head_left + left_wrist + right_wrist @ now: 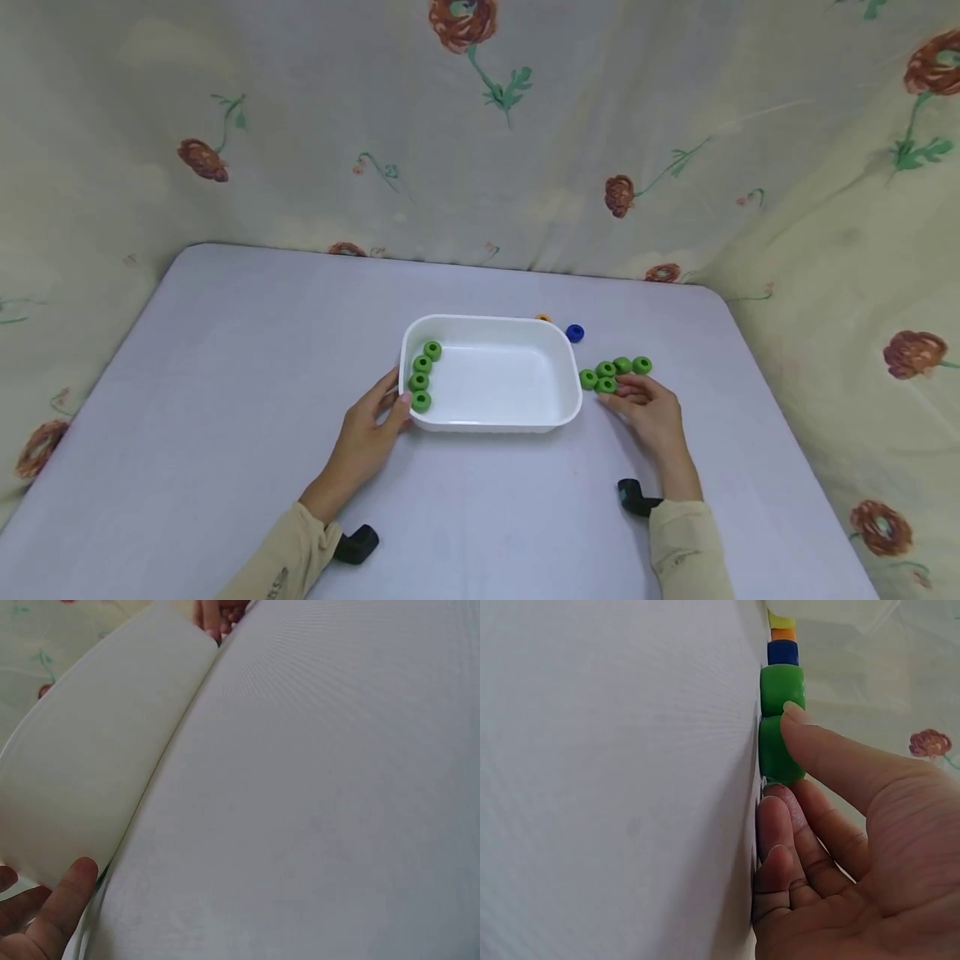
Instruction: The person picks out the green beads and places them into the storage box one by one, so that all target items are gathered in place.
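Note:
A white rectangular tray [491, 423] sits mid-table, with several green beads [421, 381] lined up inside along its left wall. My left hand [372, 427] grips the tray's left end, the thumb over the rim and the fingers against the outside. In the left wrist view, the left thumb [69, 904] lies against the tray's side wall [105, 757]. Beyond the tray's right end, my right hand [651, 414] pinches the nearest green bead [606, 386] of a small cluster. The right wrist view shows the thumb [825, 750] on that bead [776, 750], fingertips close below it.
More green beads [622, 365] lie beside the right fingers, close to the tray's right wall. A blue bead [575, 333] rests behind them, and an orange bead [543, 317] is partly hidden by the tray's back rim. Flowered cloth [480, 167] hangs behind the table [247, 400].

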Motion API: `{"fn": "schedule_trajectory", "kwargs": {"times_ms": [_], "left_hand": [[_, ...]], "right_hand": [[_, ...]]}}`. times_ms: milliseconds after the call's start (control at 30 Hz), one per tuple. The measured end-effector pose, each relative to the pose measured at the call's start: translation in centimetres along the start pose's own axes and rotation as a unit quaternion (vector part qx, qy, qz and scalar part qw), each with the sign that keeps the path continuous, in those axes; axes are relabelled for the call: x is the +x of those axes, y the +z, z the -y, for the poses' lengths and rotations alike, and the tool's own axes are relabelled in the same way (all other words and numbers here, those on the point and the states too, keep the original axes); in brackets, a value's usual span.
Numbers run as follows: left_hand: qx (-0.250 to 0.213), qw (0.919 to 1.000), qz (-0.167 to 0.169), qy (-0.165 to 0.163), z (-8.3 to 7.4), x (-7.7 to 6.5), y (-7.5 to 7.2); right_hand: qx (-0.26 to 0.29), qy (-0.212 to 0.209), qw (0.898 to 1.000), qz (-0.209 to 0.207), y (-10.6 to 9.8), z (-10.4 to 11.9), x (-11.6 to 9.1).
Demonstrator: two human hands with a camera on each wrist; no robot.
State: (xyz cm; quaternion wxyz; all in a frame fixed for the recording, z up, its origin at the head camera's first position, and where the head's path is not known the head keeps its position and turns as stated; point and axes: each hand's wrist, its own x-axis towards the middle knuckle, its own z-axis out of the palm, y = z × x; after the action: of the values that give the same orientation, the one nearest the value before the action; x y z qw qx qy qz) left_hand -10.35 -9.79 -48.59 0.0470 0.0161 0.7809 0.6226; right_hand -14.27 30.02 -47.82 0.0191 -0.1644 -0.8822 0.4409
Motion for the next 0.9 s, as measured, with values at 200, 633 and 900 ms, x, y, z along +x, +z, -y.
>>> {"fn": "schedule_trajectory", "kwargs": {"times_ms": [200,633,900], "left_hand": [[-0.008,0.9999,0.002,0.010,-0.04,0.01,-0.17],[-0.007,0.9999,0.001,0.010,-0.05,-0.07,-0.12],[-0.002,0.9999,0.000,0.011,-0.03,-0.05,-0.08]], "right_hand": [[-0.014,-0.012,1.000,0.000,0.20,0.00,0.24],[-0.047,-0.020,0.999,0.001,0.20,-0.08,0.34],[-0.044,-0.012,0.999,-0.006,0.35,-0.16,0.44]]}}
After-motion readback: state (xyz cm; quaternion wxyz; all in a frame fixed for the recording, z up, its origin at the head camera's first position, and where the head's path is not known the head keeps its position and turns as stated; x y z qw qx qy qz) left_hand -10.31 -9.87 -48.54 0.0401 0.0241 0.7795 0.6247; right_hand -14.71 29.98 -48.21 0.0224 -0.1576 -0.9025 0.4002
